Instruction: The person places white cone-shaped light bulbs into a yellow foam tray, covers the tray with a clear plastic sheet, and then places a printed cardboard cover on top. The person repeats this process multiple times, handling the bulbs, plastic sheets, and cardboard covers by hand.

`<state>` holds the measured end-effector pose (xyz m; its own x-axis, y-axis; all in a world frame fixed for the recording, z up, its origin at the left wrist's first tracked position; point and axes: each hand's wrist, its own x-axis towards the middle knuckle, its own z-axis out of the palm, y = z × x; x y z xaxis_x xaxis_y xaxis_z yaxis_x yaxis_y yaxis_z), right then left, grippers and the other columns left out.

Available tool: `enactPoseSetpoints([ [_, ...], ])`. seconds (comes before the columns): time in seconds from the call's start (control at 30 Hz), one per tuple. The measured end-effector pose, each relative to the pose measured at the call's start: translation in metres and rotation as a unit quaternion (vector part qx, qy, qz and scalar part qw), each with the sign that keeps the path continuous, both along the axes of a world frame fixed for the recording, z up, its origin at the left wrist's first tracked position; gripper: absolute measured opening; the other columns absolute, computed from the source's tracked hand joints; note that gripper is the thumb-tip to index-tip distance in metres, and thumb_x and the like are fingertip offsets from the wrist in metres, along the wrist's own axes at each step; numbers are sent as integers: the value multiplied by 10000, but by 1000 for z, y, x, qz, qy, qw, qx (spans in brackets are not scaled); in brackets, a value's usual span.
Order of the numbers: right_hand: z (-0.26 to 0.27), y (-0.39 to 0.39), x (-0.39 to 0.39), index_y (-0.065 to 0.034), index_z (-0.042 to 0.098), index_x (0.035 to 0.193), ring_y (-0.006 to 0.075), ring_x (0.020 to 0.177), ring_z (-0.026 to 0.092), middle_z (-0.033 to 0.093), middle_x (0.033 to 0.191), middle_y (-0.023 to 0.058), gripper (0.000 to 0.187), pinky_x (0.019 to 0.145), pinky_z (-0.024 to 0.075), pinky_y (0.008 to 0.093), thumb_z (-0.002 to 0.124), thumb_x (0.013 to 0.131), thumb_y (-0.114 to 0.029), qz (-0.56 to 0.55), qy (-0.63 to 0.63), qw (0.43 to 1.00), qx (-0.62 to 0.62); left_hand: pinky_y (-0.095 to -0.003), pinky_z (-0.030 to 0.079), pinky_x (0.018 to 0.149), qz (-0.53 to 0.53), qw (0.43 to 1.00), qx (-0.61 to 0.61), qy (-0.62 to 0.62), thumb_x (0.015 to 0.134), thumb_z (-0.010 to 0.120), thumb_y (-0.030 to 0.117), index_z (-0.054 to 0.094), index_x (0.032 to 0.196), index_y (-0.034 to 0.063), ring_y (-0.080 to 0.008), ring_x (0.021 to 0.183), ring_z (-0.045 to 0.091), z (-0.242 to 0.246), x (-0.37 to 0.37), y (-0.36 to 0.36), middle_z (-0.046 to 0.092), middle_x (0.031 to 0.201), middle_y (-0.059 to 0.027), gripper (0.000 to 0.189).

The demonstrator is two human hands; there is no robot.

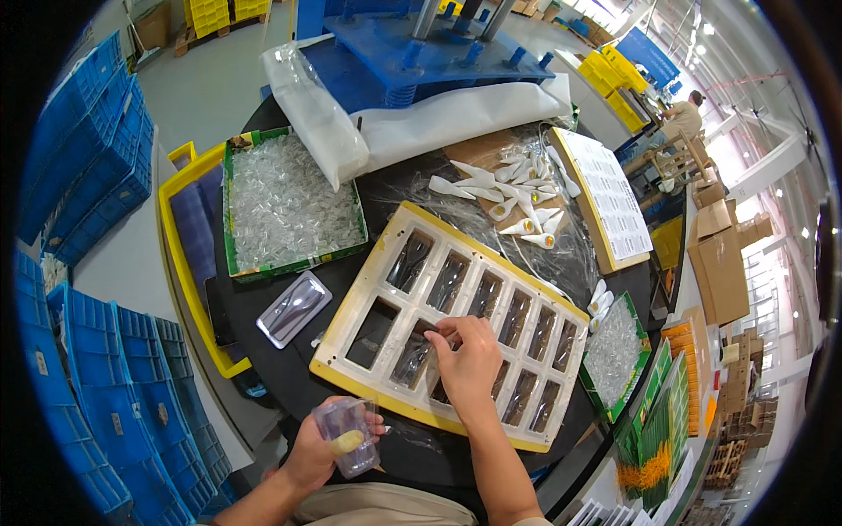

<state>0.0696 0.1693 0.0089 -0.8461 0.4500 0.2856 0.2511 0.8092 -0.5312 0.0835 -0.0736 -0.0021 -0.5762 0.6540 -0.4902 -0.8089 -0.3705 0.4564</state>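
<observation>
My left hand (319, 450) grips what looks like a stack of clear plastic blister shells (352, 454); its thumb wears a yellow finger cot. My right hand (468, 355) reaches over a white fixture tray with yellow edges (421, 306). Its thumb and index finger touch the rim of a pocket in the near row; whether they pinch a shell there is hidden. Clear shells line most of the pockets, while the near-left pocket (373, 334) shows a dark bottom with no shell. Left of the tray, a silvery moulded blister piece (294, 309) lies on the black round table (270, 361).
A green-edged box of small clear plastic pieces (296, 204) stands at left, a smaller one (615, 352) at right. White pointed pieces (526, 191) lie beyond the tray, beside a board with printed sheets (605, 197). A blue press (421, 59) rises behind; blue crates (99, 151) are stacked left.
</observation>
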Motion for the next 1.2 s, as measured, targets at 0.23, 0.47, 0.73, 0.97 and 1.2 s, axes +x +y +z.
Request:
enactPoseSetpoints([
  [0.23,34,-24,23,-25,718,975,154,754,624,667,928,92,258,601,493,287,824,740,-46,69,19,987,-142,-399,528,975,-14,1000,11,16,804,806,85,510,1255,13,-256,1070,670,-2,0,7,662,1148,-159,544],
  [0.47,60,-48,26,8,745,892,165,749,657,693,794,94,110,652,524,280,760,784,13,184,-158,907,-345,-371,544,940,-26,999,23,19,746,842,70,517,1239,3,-226,1035,680,0,1,9,675,1109,-126,594],
  [0.73,55,-51,13,-12,750,1065,134,765,647,730,852,76,294,721,538,269,764,774,26,203,-92,901,-373,-389,553,941,-2,997,37,64,729,858,98,500,1245,9,-264,1076,680,1,-8,-6,675,1152,-155,635],
  [0.97,21,-32,-36,-7,733,879,150,693,650,709,802,69,137,636,507,286,800,767,-49,80,-1,974,-213,-436,566,924,40,998,-27,34,765,809,42,501,1216,17,-303,1037,688,-5,-6,-26,656,1123,-175,547],
  [1.2,20,-25,-23,-37,696,990,315,944,586,667,992,105,239,833,480,395,770,764,-60,101,84,991,13,-371,539,918,-120,933,-141,307,784,814,49,520,1222,36,-239,1045,665,14,19,-7,623,1101,-127,528],
])
